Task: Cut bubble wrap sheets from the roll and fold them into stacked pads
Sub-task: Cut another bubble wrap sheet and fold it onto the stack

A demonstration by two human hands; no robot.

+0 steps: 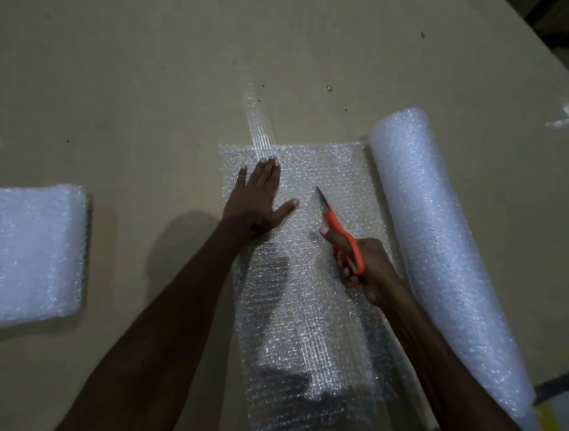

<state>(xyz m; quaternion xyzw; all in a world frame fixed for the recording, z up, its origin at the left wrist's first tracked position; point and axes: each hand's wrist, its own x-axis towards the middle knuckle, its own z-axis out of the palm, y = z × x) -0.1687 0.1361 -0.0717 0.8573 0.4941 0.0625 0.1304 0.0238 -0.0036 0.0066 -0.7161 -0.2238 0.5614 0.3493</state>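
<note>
surface: I see a wide tan table (136, 81), matte, with dark specks and scuffs
tape: clear mesh strip (256, 117) stuck along the top
light: dim, overhead; shadows fall toward me
beyond edge: dark area top right, pale floor (560, 405) bottom right

I count 1 bubble wrap roll (437, 240) on the desk (120, 80), w/ 1 unrolled sheet (305, 312) still joined to it. 1 stack of folded pads (30, 251) at far left; can't tell how many pads are in it. 1 pair of orange scissors (340, 233). 2 hands: left hand (258, 198), right hand (368, 270). 1 strip of mesh tape (257, 117) on the desk.
</note>
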